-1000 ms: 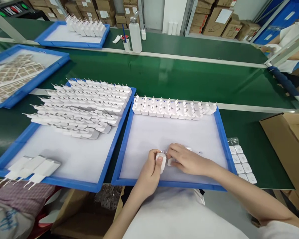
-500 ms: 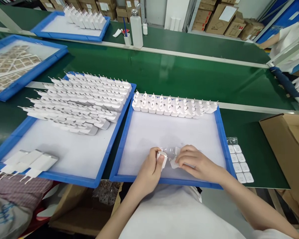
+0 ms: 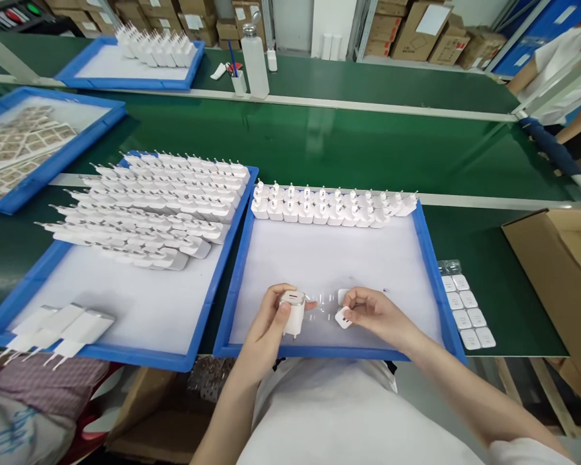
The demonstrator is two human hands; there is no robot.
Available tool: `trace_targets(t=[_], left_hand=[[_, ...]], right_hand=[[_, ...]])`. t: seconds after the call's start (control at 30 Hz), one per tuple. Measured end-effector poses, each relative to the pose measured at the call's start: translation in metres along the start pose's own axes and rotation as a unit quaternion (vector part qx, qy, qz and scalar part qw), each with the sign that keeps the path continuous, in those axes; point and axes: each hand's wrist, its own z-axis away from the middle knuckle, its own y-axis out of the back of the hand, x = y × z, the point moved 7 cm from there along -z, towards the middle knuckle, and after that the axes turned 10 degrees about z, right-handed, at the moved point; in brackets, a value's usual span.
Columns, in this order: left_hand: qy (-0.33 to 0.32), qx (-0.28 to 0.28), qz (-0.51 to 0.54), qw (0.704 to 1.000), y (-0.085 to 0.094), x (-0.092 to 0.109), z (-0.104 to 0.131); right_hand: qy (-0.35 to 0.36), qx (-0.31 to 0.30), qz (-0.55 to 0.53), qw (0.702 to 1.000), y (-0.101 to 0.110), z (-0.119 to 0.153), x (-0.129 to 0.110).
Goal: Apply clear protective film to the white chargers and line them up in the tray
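Observation:
My left hand (image 3: 267, 323) grips a white plug charger (image 3: 293, 312), prongs pointing down, over the near edge of the right blue tray (image 3: 430, 258). My right hand (image 3: 375, 313) pinches a strip of clear film (image 3: 325, 302) with small white square pieces (image 3: 343, 316) on it, stretched between the two hands. Along the tray's far edge stands a row of white chargers (image 3: 332, 206).
A left blue tray (image 3: 126, 310) holds several rows of white chargers (image 3: 159, 206) lying flat, with three more (image 3: 62, 329) at its near corner. A sheet of white squares (image 3: 465, 310) lies right of the tray. An open cardboard box (image 3: 561, 271) is at the right. Another person (image 3: 561, 71) works at the far right.
My hands have drawn apart: the left lifted and turned the charger upright, and the right pulled the film strip to the right.

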Motion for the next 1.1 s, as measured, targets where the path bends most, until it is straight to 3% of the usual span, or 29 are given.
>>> trace_targets(t=[0.13, 0.27, 0.37, 0.53, 0.63, 0.77, 0.87, 1.1], left_hand=[[-0.064, 0.067, 0.064, 0.994, 0.014, 0.013, 0.004], [-0.101, 0.113, 0.044, 0.987, 0.025, 0.024, 0.006], [-0.086, 0.082, 0.040, 0.992, 0.021, 0.022, 0.006], [-0.060, -0.034, 0.068, 0.995, -0.009, 0.016, 0.007], [-0.073, -0.064, 0.069, 0.993, -0.024, 0.021, 0.009], [-0.115, -0.060, 0.054, 0.990, -0.029, 0.030, 0.014], [-0.109, -0.055, 0.054, 0.991, -0.031, 0.030, 0.015], [-0.143, 0.009, -0.096, 0.985, -0.033, 0.044, 0.007]], right_hand=[[-0.009, 0.001, -0.013, 1.000, -0.003, 0.003, -0.001], [-0.008, 0.005, -0.025, 1.000, -0.004, 0.006, -0.004], [0.013, 0.008, -0.048, 0.999, -0.004, 0.011, -0.014], [0.084, 0.017, -0.088, 0.992, -0.004, 0.018, -0.039], [0.125, 0.023, -0.103, 0.986, -0.001, 0.021, -0.049], [0.208, 0.058, -0.109, 0.970, 0.008, 0.035, -0.066], [0.277, 0.098, -0.078, 0.953, 0.013, 0.049, -0.080], [0.269, 0.143, -0.027, 0.952, 0.008, 0.052, -0.082]])
